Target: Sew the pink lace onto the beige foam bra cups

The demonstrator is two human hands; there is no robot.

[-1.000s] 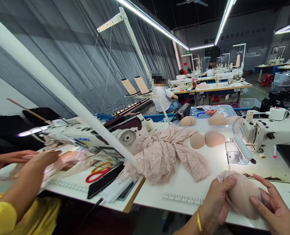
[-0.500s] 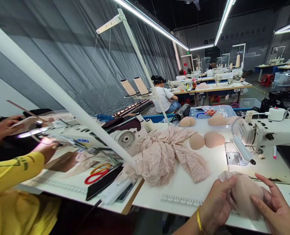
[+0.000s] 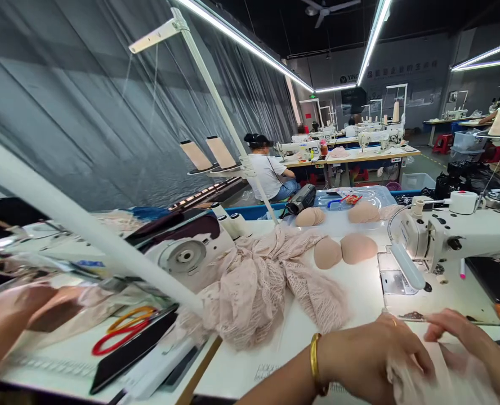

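Note:
My left hand [image 3: 376, 354], with a gold bangle at its wrist, is closed on a pale beige bra piece [image 3: 440, 377] near the table's front edge. My right hand [image 3: 465, 337] is on the other side of the same piece, its fingers bent over it; motion blurs the cloth. Just beyond my hands is a sewing machine [image 3: 456, 236] with a lit lamp bar [image 3: 407, 267] over its needle plate. Two beige bra cups [image 3: 358, 248] lie left of the machine. A gathered heap of beige lace [image 3: 254, 292] lies further left.
Left of the lace, a thread-stand pole [image 3: 127, 242] slants across the view. Red-handled scissors [image 3: 121, 337] lie on the neighbouring table, where a co-worker's hands [image 3: 34, 306] handle fabric. A clear plastic lid [image 3: 351, 197] holding more cups [image 3: 363, 212] sits at the back.
My hands have turned the bra piece over, from the smooth cup side to loose cloth, with my left hand now over the top. The camera view has swung somewhat rightward.

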